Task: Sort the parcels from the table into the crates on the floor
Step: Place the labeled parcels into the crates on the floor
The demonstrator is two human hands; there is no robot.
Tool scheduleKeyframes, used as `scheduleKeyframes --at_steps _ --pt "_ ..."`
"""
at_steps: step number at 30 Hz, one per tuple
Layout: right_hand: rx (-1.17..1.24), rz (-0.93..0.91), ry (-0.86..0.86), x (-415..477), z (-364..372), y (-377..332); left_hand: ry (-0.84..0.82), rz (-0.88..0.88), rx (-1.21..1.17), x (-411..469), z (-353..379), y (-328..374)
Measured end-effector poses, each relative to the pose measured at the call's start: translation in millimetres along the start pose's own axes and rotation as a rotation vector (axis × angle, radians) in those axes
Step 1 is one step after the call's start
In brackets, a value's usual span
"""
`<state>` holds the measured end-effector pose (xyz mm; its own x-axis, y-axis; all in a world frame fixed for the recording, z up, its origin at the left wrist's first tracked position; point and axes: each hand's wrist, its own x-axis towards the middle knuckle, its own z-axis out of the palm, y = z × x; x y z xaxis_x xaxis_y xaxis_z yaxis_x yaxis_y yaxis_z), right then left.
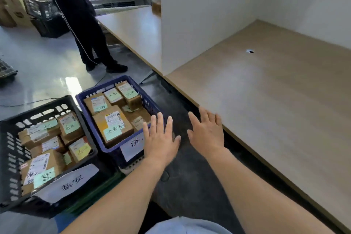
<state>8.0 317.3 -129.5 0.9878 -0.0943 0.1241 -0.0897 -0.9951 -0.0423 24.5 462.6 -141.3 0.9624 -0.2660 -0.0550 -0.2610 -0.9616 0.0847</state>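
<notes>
The left hand (161, 137) and right hand (207, 135) are spread flat, holding nothing. The parcels (112, 123) lie inside the blue crate (83, 104); the left hand, at its right rim, is nearer.

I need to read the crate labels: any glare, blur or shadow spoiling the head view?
Head view: glare streak on the floor beyond the blue crate; even lighting on the table, no hard shadows; frame slightly soft, so notes on the parcels read only partly; the left hand covers part of the blue crate's paper label.
</notes>
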Motion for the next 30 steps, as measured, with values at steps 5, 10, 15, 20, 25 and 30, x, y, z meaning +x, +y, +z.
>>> scheduleKeyframes --at_steps 5,10,15,20,25,30 --pt "0.001 0.146 0.015 -20 -6 38 -0.015 0.124 0.013 12 -5 39" --pt "-0.042 0.285 -0.024 -34 -8 73 -0.097 0.225 -0.01 33 1 78" --pt "-0.126 0.433 -0.054 -47 -23 126 -0.142 0.349 -0.028 51 6 131" --pt "-0.186 0.614 -0.066 -63 -30 167 -0.164 0.494 -0.023 68 4 183" --pt "-0.196 0.775 -0.06 -79 -32 189 -0.185 0.653 0.024 75 11 222" --pt "-0.191 0.936 -0.035 -106 -35 208 -0.189 0.814 0.046 69 21 263"
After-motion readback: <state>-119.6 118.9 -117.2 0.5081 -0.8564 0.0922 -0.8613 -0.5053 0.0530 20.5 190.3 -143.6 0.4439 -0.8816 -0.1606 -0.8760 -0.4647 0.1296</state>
